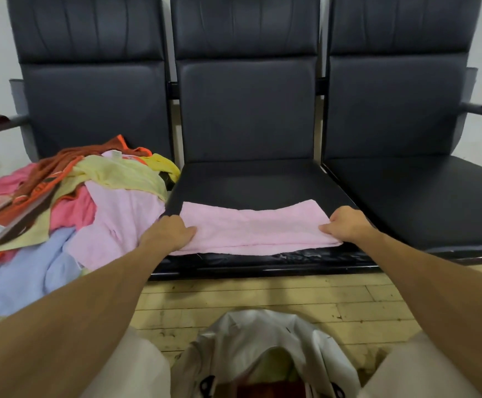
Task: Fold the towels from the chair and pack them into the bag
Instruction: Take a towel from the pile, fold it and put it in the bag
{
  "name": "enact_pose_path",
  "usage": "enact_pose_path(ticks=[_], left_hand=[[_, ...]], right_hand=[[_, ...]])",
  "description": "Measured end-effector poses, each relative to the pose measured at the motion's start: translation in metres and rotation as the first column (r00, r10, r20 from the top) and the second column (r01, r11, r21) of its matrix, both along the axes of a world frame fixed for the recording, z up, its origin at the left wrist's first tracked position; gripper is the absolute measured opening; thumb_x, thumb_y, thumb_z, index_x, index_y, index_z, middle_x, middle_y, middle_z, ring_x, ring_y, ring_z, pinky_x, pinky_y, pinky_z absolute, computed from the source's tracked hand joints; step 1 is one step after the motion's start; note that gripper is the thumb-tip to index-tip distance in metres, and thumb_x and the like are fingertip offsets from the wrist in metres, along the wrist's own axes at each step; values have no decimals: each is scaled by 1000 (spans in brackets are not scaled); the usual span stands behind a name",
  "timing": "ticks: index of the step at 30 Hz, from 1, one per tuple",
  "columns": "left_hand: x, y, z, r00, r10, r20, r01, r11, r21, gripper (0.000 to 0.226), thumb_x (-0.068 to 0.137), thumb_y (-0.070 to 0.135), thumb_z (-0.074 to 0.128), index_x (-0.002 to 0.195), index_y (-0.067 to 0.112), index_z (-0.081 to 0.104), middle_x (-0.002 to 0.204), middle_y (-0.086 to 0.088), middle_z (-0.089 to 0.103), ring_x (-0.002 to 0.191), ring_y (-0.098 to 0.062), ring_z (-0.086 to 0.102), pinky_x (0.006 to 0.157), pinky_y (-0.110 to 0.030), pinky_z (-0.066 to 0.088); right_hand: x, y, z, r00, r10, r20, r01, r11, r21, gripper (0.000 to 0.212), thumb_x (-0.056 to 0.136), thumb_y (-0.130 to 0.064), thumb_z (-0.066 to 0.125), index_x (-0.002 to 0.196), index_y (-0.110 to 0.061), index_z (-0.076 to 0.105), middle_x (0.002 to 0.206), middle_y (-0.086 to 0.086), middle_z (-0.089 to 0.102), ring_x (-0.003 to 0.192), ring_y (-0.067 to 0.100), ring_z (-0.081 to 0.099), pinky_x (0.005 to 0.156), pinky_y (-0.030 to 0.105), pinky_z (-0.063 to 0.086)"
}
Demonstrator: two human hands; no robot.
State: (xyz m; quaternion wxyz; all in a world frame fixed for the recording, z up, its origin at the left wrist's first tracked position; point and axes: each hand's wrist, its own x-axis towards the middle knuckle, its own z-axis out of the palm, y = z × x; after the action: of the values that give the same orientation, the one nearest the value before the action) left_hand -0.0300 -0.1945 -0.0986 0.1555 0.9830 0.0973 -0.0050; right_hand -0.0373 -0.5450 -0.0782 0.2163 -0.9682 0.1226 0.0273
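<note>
Gripping pink towel (254, 228) ends, left hand (168, 232), right hand (346, 224), fingers curled, towel between them

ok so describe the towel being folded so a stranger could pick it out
Look at the dark three-seat bench, then its middle seat. On its front edge lies a pink towel, a long strip with the left hand and right hand holding its ends. Unlike the crumpled pile on the left seat, it lies flat and alone.
</note>
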Motion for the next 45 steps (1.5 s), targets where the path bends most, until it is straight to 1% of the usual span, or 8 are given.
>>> enact_pose_path(ticks=[5, 9, 13, 18, 26, 31, 35, 45], left_hand=[[-2, -11, -1, 999, 23, -34, -21, 998, 54, 46, 94, 42, 46, 120, 5, 54, 124, -15, 57, 114, -31, 52, 97, -37, 43], [-8, -11, 8, 999, 38, 38, -27, 963, -267, 33, 93, 19, 53, 119, -1, 52, 119, -14, 56, 110, -31, 54, 91, -35, 44], [-22, 1, 26, 982, 126, -138, -185, 571, -800, 5, 88, 4, 53, 88, 6, 48, 81, -12, 49, 60, -21, 44, 40, -22, 37], [-43, 12, 49, 956, 163, -246, -268, 133, -954, 20, 88, 11, 63, 79, 12, 46, 69, -3, 44, 53, -10, 37, 32, -14, 23], [-39, -20, 70, 979, 76, -189, -185, -56, -981, 18, 86, 10, 60, 99, 13, 48, 84, -7, 55, 69, -15, 54, 40, -17, 40], [-27, -74, 86, 986, -24, -168, -164, 107, -981, 30, 83, 9, 64, 110, 14, 51, 97, -11, 59, 82, -22, 60, 60, -29, 52], [-19, -118, 95, 988, -35, -152, -142, 194, -971, 30, 84, 8, 60, 112, 13, 53, 95, -12, 59, 78, -23, 59, 60, -31, 54], [-18, -180, 62, 921, -313, -234, 21, 639, -769, 19, 93, 22, 47, 87, 7, 57, 71, -10, 52, 56, -21, 49, 57, -29, 45]], right_hand=[[7, 16, -3, 999, -37, -25, 38, 999, 35, 24, 90, -22, 64, 83, -4, 50, 88, 9, 53, 89, 29, 56, 68, 29, 41], [9, 19, 4, 995, -68, -69, 73, 995, 72, 22, 88, -15, 58, 71, -7, 47, 82, 11, 55, 79, 26, 55, 64, 28, 40], [3, 22, 14, 989, -53, -140, 84, 971, 225, 26, 73, -14, 76, 77, -5, 51, 86, 14, 61, 84, 30, 61, 68, 30, 47], [-2, 25, 14, 980, -15, -197, 90, 924, 373, 27, 72, -11, 77, 89, -3, 57, 99, 17, 64, 87, 31, 64, 68, 32, 52], [-1, 39, 12, 985, -7, -173, 115, 772, 625, 42, 72, 5, 65, 113, 6, 54, 109, 24, 63, 98, 37, 65, 84, 44, 55], [3, 51, 3, 970, -59, -238, 221, 631, 744, 48, 66, -13, 68, 112, -3, 63, 109, 17, 64, 97, 33, 63, 90, 45, 54], [7, 47, 9, 954, -154, -257, 299, 446, 843, 33, 96, -27, 50, 117, -3, 60, 97, 11, 64, 81, 25, 59, 75, 33, 50], [22, 20, 0, 950, -118, -289, 304, 561, 770, 43, 98, -37, 40, 105, -4, 65, 110, 15, 69, 101, 31, 66, 87, 37, 50]])
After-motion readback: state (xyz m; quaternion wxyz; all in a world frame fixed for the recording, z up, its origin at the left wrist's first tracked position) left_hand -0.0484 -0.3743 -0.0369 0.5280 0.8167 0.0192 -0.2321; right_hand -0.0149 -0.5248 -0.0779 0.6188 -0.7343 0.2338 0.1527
